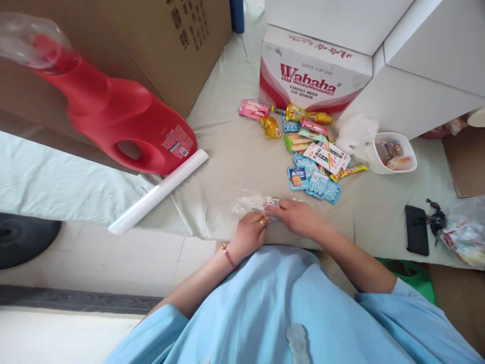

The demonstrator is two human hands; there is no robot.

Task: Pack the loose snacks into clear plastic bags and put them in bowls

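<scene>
A crumpled clear plastic bag (pixel 248 203) lies at the near edge of the cloth-covered surface, between my two hands. My left hand (pixel 249 232), with a ring and a red bracelet, is closed on its near side. My right hand (pixel 297 216) comes in from the right, its fingers pinching the plastic where some grey print shows. The fingertips of both hands nearly meet, and part of the bag is hidden under them. Beyond them is a pile of wrapped snacks, with a white packet (pixel 328 156) on top and blue sachets (pixel 298 178) at its near side.
A Wahaha carton (pixel 314 76) stands behind the snacks. To their right are a white plastic bag (pixel 356 132) and a white tub (pixel 394 168) holding packets. A black phone (pixel 417 230) lies far right. On the left are a large red bottle (pixel 125 116) and a white roll (pixel 159 192).
</scene>
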